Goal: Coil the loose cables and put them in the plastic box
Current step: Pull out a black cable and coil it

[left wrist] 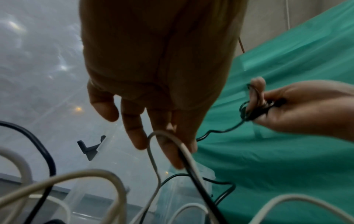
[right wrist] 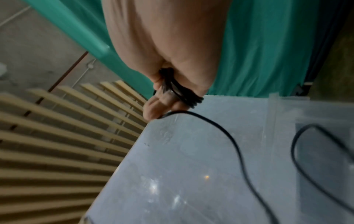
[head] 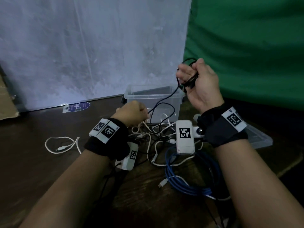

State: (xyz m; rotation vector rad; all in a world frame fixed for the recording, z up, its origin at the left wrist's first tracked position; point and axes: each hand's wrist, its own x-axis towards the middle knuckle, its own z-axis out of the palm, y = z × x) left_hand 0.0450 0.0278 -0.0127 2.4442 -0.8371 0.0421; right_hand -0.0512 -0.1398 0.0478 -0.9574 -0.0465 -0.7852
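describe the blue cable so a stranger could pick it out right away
Start at the clear plastic box against the back wall, then drop to the cable heap in front of it. The blue cable lies coiled at the heap's near edge, the only blue one among thin white and black leads.

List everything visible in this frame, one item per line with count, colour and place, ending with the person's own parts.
black cable: one, black, partly coiled in the right hand, its tail running down to the left hand
plastic box: one, clear, open, at the back of the table
box lid: one, clear, flat on the table at the right
white cables: several, one loop apart at the left, the rest tangled before the box
blue cable: one, blue, coiled, near side of the pile
sticker: one, blue and white, by the backdrop
table: one, dark brown
left hand: pinches the black cable with a white one
right hand: raised, fingers curled round the coil
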